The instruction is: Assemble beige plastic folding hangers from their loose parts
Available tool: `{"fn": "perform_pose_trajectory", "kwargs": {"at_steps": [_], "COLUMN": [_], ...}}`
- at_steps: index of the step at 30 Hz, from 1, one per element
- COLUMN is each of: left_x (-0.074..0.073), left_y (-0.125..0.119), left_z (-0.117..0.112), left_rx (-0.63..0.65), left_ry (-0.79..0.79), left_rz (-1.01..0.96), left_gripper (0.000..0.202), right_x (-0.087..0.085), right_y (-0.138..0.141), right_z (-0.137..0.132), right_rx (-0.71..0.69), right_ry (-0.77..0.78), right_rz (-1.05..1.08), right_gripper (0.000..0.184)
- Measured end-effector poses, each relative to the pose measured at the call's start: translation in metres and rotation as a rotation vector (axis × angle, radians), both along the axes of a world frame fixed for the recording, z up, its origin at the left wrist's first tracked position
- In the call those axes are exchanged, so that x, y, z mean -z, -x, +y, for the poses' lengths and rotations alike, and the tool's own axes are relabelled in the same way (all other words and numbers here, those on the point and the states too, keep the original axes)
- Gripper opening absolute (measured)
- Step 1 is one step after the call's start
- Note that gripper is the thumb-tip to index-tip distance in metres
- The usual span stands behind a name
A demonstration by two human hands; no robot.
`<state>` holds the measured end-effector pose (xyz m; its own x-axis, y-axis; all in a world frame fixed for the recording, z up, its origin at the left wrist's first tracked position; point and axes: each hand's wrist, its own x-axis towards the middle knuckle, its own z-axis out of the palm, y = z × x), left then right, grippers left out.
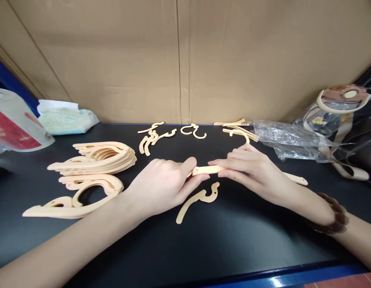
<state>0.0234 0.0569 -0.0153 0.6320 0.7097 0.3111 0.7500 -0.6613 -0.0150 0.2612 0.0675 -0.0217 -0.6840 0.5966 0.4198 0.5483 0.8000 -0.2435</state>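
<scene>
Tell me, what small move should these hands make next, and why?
Perhaps the left hand should gently press the holed end of the cream hanger piece while the right hand steadies it: both hands grip this piece, its holed end at the left hand.

No text is legible. The white, rounded container with red panel [22,122] bears blurred markings. The transparent plastic bottle with brown lid [328,116] bears a yellow print, unreadable.
</scene>
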Motion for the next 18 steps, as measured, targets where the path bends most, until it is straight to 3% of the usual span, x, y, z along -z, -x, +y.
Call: {"fn": "perform_pose_trajectory", "kwargs": {"at_steps": [5, 14, 18], "left_x": [0.001, 0.0024, 0.0014], "left_y": [0.0024, 0.0045, 0.0035], "left_z": [-0.0002, 0.0009, 0.0007], "left_rx": [0.047, 0.148, 0.13], "left_ry": [-0.165, -0.284, -0.27], "left_rz": [0.001, 0.103, 0.111], "left_gripper": [0.041, 0.041, 0.038], "right_x": [-0.0017, -0.0027, -0.0023], "right_y": [0.0002, 0.0012, 0.0022], "right_z": [0.0, -0.0019, -0.0003], "right_rx": [-0.013, -0.024, -0.026], "right_ry": [0.063, 0.214, 0.183], "right_rz": [0.012, 0.044, 0.037], "right_gripper": [0.03, 0.029, 0.026]}}
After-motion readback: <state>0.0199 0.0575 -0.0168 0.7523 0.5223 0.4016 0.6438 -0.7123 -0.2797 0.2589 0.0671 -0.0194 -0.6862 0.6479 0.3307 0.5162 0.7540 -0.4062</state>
